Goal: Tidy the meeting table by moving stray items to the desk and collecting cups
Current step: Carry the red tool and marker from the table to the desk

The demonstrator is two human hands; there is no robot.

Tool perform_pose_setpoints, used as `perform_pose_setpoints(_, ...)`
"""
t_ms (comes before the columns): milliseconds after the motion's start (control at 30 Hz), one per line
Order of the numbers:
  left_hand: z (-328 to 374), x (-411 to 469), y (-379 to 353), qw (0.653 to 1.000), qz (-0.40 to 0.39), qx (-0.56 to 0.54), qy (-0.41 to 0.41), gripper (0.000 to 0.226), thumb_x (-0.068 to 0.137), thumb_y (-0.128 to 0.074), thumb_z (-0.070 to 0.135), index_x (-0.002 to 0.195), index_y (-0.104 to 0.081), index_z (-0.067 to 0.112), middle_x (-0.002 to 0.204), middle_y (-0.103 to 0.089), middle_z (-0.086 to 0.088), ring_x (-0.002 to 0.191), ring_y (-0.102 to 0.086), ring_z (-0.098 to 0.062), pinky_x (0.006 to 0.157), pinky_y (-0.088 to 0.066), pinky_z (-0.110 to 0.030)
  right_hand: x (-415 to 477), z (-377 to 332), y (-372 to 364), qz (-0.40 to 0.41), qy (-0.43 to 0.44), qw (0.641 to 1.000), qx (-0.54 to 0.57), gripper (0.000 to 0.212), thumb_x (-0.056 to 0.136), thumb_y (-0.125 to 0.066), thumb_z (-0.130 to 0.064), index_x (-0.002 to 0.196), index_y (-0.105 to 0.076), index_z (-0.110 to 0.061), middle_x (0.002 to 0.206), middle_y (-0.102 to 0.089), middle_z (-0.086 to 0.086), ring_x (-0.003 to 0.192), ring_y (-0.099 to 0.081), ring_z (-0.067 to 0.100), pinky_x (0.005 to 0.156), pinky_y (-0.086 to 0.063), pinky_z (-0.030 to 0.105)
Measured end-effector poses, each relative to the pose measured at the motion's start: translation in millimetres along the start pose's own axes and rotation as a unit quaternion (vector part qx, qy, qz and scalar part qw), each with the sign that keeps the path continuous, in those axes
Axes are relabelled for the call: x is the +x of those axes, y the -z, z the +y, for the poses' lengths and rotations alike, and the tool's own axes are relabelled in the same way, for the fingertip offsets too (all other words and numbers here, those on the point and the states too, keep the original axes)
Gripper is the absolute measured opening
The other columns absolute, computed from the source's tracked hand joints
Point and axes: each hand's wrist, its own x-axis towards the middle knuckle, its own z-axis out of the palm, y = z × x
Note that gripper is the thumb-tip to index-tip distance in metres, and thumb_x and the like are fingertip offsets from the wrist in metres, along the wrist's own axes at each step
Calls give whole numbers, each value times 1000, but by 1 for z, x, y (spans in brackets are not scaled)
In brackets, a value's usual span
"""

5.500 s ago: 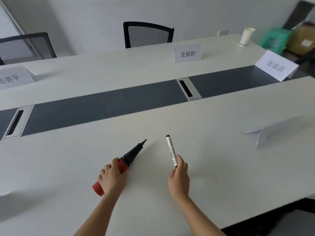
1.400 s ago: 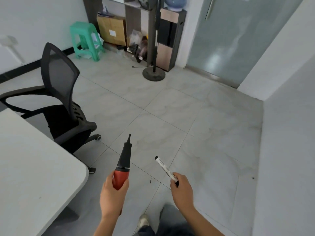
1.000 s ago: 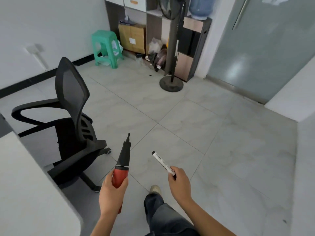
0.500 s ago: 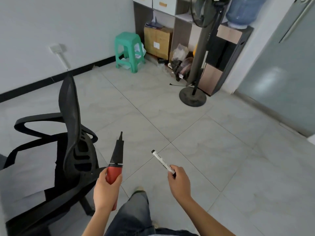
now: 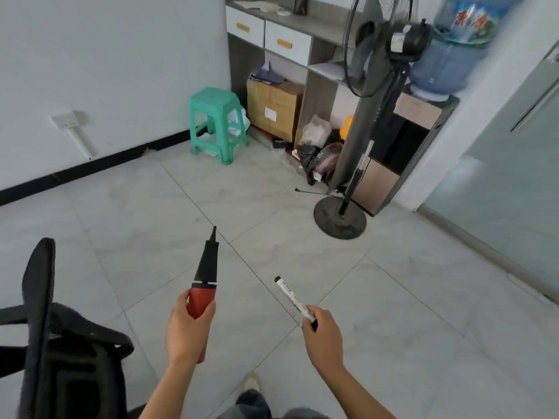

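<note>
My left hand (image 5: 184, 331) is shut on a red hand pump (image 5: 203, 285) with a long black nozzle that points up and away from me. My right hand (image 5: 322, 337) is shut on a white marker (image 5: 292, 298) with a black cap, held by its lower end and tilted to the upper left. Both are held over the grey tiled floor. The meeting table and the cups are out of view.
A black mesh office chair (image 5: 51, 343) stands close at the lower left. Ahead are a green plastic stool (image 5: 216, 122), a cardboard box (image 5: 273, 108), bags on the floor, a standing fan (image 5: 363, 122) and a shelf unit (image 5: 290, 43) with a water jug (image 5: 447, 55). A glass door is at the right.
The view has swung left and up as I walk across the floor; the chair has slid to the lower left and the shelf and fan are closer. Both hands keep their hold.
</note>
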Motion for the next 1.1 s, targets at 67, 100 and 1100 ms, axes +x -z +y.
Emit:
perform_pose_setpoints(67,16,26,-14,1000,-14,5,9,46,84,-60,20,126,-43,11,96,-55,-6,73,-55,-25,63,-43,-32,24,-9,-1,-8,-17,1000,1,21,90,-47,-15,109,-57,-17,97,-56,3,67,-48,9,65,-42,26)
perform_pose_setpoints(100,22,34,-21,1000,-20,9,11,46,84,-60,19,126,-43,12,95,-56,-7,71,-56,-25,59,-43,-30,33,-10,-2,-13,-27,1000,2,20,90,-47,-16,108,-57,-17,97,-56,3,66,-48,9,65,-43,26)
perform_pose_setpoints(1100,219,434,-174,992,68,0,104,49,84,-61,21,128,-41,10,92,-53,-9,67,-53,-25,65,-43,-33,545,-176,-37,-85,29,995,-37,24,92,-46,-17,114,-55,-15,94,-51,0,71,-49,12,58,-36,15)
